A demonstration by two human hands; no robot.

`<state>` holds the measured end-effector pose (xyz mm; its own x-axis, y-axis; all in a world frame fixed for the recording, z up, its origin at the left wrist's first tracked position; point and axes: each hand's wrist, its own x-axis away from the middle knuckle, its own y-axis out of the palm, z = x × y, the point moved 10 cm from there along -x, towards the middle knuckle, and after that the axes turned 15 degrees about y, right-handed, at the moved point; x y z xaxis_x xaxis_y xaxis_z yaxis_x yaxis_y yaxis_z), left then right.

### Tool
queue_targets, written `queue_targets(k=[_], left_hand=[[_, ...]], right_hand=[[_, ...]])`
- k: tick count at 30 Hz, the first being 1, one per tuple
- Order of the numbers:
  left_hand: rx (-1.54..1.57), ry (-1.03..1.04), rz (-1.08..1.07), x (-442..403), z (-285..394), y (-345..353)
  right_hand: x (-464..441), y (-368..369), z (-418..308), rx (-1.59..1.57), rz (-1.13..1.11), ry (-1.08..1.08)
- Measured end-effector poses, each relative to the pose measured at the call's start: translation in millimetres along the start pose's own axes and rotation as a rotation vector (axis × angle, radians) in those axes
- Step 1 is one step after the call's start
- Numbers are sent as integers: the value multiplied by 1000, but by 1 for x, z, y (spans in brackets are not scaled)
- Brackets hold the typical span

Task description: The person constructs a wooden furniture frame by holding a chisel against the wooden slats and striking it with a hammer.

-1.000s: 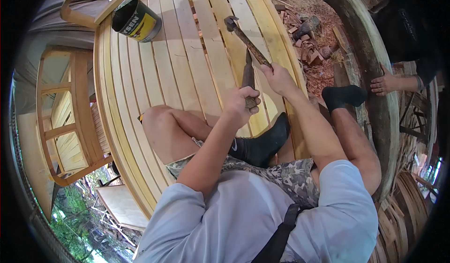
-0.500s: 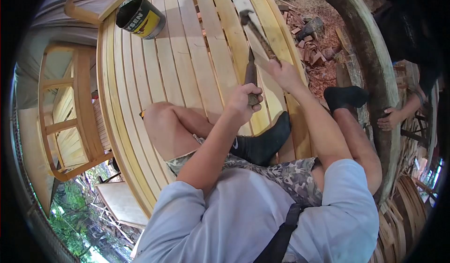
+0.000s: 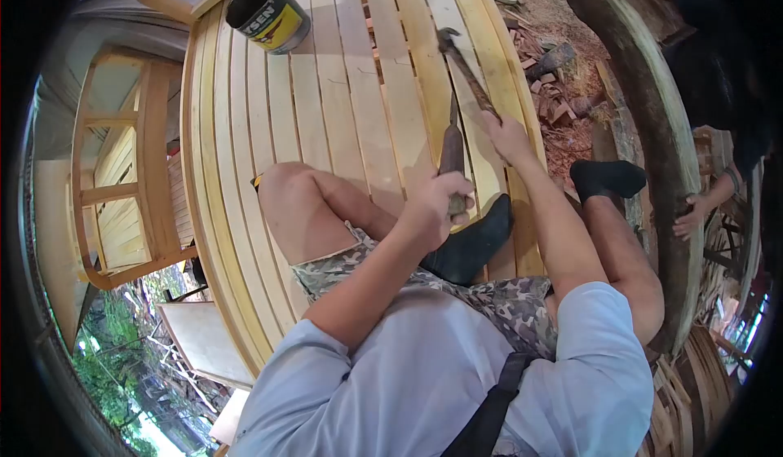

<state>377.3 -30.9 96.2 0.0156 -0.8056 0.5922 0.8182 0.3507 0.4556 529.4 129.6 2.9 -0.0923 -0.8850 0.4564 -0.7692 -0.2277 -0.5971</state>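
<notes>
My left hand (image 3: 440, 204) is wrapped round the handle of a chisel (image 3: 452, 149). Its narrow blade points away from me, over the pale wooden slats (image 3: 351, 131); whether the tip touches the wood I cannot tell. A claw hammer (image 3: 471, 78) is gripped near the end of its shaft by my right hand (image 3: 509, 141). The hammer's head lies beyond the chisel tip, slightly left of it, and the shaft slants down to the right. Beneath my left hand is my dark sock (image 3: 469, 245), on the slats.
A black and yellow bucket (image 3: 273, 21) stands on the slats at the upper left. Wooden frames (image 3: 151, 163) are at the left. On the right, another person's hand (image 3: 693, 216) rests by a long rough-edged slab (image 3: 652, 74). Wood chips (image 3: 563, 143) cover the ground.
Both hands have drawn back a little toward my body, bringing the chisel and hammer with them. My view has shifted slightly, and the bucket appears farther right and higher.
</notes>
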Motion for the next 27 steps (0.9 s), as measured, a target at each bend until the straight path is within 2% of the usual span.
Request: queue_targets(k=[1, 3, 5, 7, 11, 15, 17, 27], left_hand=[[3, 5, 5, 7, 1, -7], [99, 46, -35, 13, 8, -17], [114, 56, -85, -1, 3, -32], [23, 112, 25, -15, 9, -49], [8, 140, 37, -31, 15, -54], [39, 91, -4, -35, 7, -54], [17, 103, 106, -36, 4, -63], [126, 36, -18, -40, 2, -80]], right_hand=[[1, 1, 4, 1, -5, -6], [-2, 9, 38, -124, -146, 285], [-21, 18, 58, -70, -129, 220], [-27, 10, 49, 16, -10, 43], [-5, 1, 27, 102, 44, 35], [-9, 9, 34, 81, -23, 90], [-9, 9, 36, 59, -27, 95], [-8, 10, 41, -21, -28, 136]])
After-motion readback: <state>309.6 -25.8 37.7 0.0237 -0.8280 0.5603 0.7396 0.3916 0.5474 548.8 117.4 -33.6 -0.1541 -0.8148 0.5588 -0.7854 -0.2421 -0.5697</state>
